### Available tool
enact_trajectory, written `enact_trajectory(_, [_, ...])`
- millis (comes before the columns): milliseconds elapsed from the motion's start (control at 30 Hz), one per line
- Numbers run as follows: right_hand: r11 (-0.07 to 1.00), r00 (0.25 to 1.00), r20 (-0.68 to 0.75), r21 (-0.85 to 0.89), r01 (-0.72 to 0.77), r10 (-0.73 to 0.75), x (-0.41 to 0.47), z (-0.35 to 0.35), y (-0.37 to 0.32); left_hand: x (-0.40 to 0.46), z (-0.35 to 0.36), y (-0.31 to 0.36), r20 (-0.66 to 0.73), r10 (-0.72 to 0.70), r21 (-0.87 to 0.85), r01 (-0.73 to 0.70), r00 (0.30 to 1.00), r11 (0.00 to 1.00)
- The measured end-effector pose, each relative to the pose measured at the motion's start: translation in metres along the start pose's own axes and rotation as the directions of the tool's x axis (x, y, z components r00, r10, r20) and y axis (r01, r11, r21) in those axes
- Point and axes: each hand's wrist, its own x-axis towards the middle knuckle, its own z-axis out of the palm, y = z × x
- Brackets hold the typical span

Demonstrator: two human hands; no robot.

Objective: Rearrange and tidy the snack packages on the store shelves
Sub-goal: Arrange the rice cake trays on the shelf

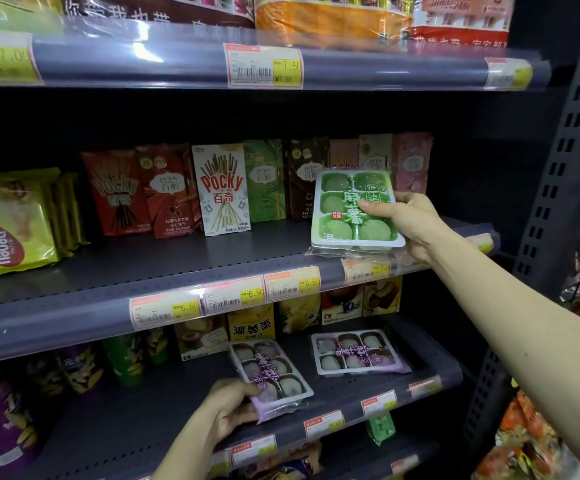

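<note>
Here, a dark grey store shelving unit, three shelves in view, each front rail carrying price tags in clear strips. Top shelf (350, 69): bagged goods, only lower edges visible, blurred. Middle shelf (177, 261): at left, a stack of yellow-green nabati packs (8, 230), upright and angled; centre to right, a row of upright Pocky boxes (221, 190) in red, white, green, brown and pink, set back from the front edge. Lower shelf (368, 386): a back row of small cake boxes (252, 322), dark snack bags (4, 410) at far left, and a purple mochi tray (359, 351) lying flat near the right end. Right upright post with slotted holes; beyond it, red and orange bags, blurred. Item in right hand (416, 226): green mochi tray (354, 209), six-cell, clear-wrapped, held tilted up at the right end of the middle shelf, its lower edge at the front rail; thumb across the printed face, fingers behind the tray's right edge. Item in left hand (231, 408): second purple mochi tray (271, 377), six-cell, lying skewed on the lower shelf near its front edge, well apart from the first; the fingers curl round its near left corner, thumb on top.
</note>
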Motion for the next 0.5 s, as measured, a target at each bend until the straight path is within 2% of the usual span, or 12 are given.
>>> enact_trajectory(233, [1.0,0.999,0.022,0.005,0.023,-0.023,-0.005,0.003,0.001,-0.011,-0.002,0.001,0.069,0.099,-0.096,-0.092,0.993,0.991])
enact_trajectory(500, [0.999,0.999,0.038,0.033,0.035,-0.036,-0.021,0.006,-0.001,-0.037,-0.001,0.004,0.183,0.181,-0.073,-0.17,0.966,0.983])
